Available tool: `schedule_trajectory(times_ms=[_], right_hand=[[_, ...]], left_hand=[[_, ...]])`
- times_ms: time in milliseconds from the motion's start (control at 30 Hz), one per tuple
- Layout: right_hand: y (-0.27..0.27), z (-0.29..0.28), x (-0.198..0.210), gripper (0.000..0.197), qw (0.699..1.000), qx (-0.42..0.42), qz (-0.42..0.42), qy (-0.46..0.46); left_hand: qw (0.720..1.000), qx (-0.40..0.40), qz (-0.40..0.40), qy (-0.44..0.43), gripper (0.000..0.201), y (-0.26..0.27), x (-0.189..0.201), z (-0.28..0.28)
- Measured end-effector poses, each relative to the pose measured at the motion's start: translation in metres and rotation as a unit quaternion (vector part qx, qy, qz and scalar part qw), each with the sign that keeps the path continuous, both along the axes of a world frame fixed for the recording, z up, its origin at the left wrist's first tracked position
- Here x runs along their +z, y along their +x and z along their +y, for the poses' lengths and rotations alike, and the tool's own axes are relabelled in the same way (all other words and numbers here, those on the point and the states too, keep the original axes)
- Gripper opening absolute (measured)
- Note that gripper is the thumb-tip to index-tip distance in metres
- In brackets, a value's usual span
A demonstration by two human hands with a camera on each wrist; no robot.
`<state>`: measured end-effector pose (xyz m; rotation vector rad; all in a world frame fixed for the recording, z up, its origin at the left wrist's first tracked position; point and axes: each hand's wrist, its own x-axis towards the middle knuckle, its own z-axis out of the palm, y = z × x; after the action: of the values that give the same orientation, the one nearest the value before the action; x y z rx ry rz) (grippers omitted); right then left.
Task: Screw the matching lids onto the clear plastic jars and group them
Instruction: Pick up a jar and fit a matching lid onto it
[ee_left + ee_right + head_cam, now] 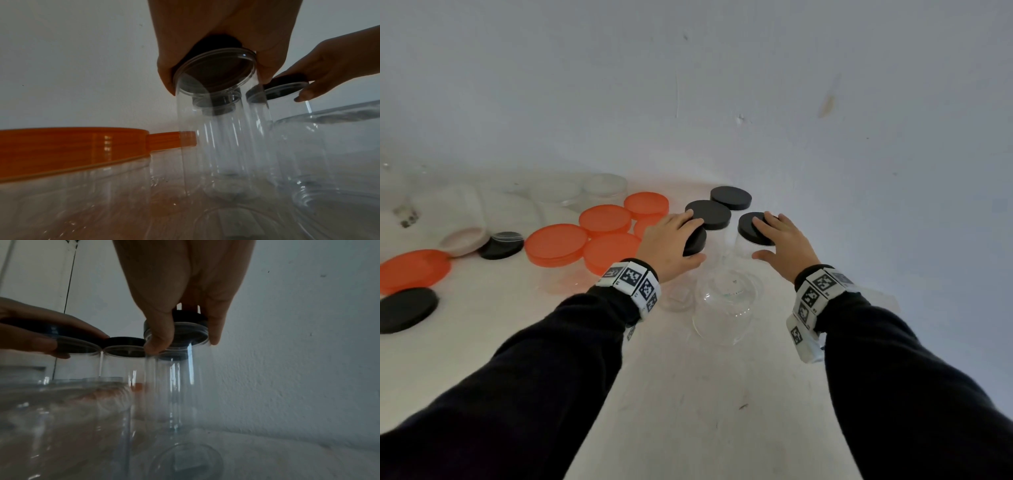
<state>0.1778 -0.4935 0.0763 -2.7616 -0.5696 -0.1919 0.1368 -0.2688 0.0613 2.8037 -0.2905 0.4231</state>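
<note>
Four black-lidded jars stand clustered by the wall; the left hand grips one black lid, the right hand another; slide both jars upright and together, pressing lightly, sparing the open jar nearby.

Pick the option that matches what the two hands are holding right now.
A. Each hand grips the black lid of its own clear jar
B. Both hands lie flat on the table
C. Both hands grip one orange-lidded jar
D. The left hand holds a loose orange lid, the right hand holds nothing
A: the left hand grips one black lid and the right hand grips another black lid, each lid sitting on its own clear jar.
</note>
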Motion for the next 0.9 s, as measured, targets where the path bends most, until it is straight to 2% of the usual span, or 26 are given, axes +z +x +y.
schedule_trajectory(times_ms=[467, 633, 700, 833, 900], right_hand=[[0.014, 0.017, -0.01, 0.064, 0.999, -0.022, -0.049, 0.01], [0.015, 0.02, 0.0, 0.066, 0.999, -0.014, -0.032, -0.024], [0.007, 0.023, 0.005, 0.066, 0.998, -0.016, -0.06, -0.01], [-0.029, 0.031, 0.0, 0.04, 0.982, 0.023, -0.163, 0.096], [-0.047, 0.032, -0.009, 0.029, 0.983, 0.046, -0.147, 0.1]], left_hand=[[1.0, 0.007, 0.0, 0.008, 0.064, -0.001, 0.001, 0.0], [0.999, 0.012, 0.005, 0.029, 0.065, -0.002, 0.003, 0.0], [0.999, 0.013, 0.008, 0.033, 0.065, -0.002, 0.002, 0.0], [0.999, 0.012, 0.01, 0.032, 0.065, -0.001, 0.003, 0.0], [0.999, 0.011, 0.014, 0.034, 0.066, 0.0, 0.003, 0.001]])
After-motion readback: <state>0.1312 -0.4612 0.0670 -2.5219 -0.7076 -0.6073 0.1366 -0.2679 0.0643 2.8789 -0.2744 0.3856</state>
